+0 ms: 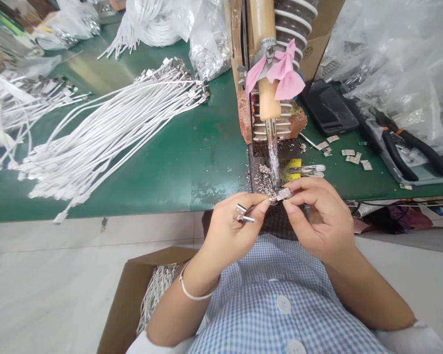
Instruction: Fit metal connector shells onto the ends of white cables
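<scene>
At the lower middle of the frame, the left hand [231,228] and right hand [317,216] pinch a small metal piece [282,193] between their fingertips, right under the soldering iron [272,147] tip. White cables [107,128] lie on the green table [192,162] at left.
</scene>
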`<state>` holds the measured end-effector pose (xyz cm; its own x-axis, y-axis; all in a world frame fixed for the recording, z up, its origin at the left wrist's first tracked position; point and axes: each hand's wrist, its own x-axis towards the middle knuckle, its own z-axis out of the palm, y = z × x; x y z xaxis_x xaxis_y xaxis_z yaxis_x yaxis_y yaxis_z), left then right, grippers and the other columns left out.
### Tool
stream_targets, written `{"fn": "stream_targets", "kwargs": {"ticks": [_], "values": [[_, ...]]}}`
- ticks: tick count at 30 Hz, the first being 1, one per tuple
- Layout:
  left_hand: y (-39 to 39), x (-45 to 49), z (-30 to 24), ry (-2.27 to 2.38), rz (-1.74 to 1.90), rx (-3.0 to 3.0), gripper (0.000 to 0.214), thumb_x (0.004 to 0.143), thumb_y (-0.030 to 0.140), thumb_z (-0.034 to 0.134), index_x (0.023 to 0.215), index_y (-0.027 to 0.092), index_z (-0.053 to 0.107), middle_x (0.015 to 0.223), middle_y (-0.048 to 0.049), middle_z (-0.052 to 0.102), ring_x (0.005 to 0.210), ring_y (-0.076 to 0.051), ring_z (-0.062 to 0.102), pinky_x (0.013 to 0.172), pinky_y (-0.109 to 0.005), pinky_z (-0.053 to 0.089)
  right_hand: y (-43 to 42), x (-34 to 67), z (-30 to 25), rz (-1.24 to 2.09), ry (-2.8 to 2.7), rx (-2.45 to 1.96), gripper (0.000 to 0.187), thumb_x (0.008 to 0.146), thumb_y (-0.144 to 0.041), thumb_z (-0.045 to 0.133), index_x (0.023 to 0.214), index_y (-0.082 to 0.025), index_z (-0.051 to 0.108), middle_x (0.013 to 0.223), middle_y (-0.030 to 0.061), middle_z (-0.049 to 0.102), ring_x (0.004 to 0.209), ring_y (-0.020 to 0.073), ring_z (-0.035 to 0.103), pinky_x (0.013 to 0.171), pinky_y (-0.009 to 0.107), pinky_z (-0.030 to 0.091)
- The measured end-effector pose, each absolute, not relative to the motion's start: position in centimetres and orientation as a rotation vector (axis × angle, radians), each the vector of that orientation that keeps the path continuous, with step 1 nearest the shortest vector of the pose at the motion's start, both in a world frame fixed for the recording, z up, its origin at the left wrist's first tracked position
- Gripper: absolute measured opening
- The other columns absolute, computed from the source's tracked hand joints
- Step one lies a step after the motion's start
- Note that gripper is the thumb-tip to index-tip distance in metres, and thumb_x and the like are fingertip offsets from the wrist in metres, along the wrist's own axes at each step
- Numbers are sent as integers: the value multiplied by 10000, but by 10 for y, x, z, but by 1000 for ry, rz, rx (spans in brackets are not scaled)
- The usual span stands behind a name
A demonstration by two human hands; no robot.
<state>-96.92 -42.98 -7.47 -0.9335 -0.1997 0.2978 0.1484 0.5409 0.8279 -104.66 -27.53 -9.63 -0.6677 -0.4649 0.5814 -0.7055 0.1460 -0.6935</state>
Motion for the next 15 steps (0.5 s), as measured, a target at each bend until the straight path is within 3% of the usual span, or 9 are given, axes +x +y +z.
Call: {"fn": "stream_targets", "kwargs": {"ticks": [15], "values": [[-428,-962,-75,-2483,-1264,-12,103,915,123,574,908,116,677,706,-8,639,643,-75,554,582,-187,413,-268,-1039,-98,1527,-2229,1166,138,821,-54,600,899,-158,557,1016,51,606,978,115,585,886,268,482]]}}
